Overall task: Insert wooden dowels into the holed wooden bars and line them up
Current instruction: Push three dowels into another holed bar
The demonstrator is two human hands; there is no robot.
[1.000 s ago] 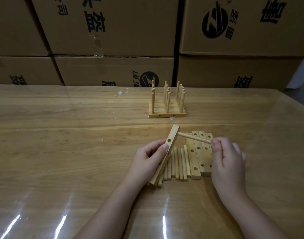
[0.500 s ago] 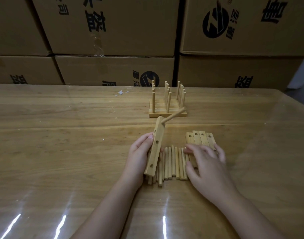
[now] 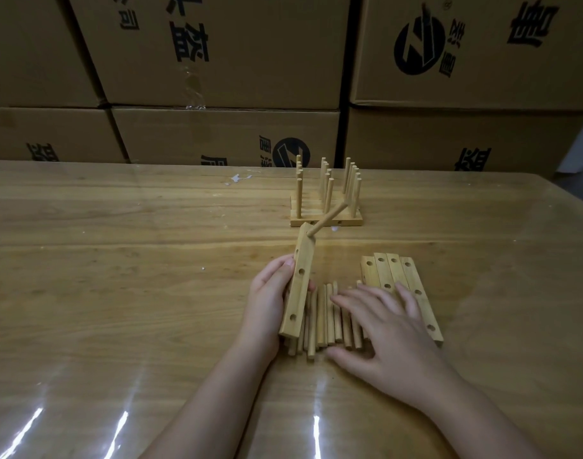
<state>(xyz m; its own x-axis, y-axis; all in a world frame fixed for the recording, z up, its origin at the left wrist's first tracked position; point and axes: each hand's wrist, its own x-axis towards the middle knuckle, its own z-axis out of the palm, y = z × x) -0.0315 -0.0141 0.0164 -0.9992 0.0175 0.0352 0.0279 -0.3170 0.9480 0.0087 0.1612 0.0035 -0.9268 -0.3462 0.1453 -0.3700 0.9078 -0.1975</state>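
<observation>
Left grip (image 3: 269, 301) pinches holed bar (image 3: 298, 301); right grip (image 3: 387, 331) flat on loose dowels (image 3: 321, 314).

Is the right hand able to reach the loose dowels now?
Probably yes: the right hand lies open on the loose dowels, and nothing else covers them.
</observation>
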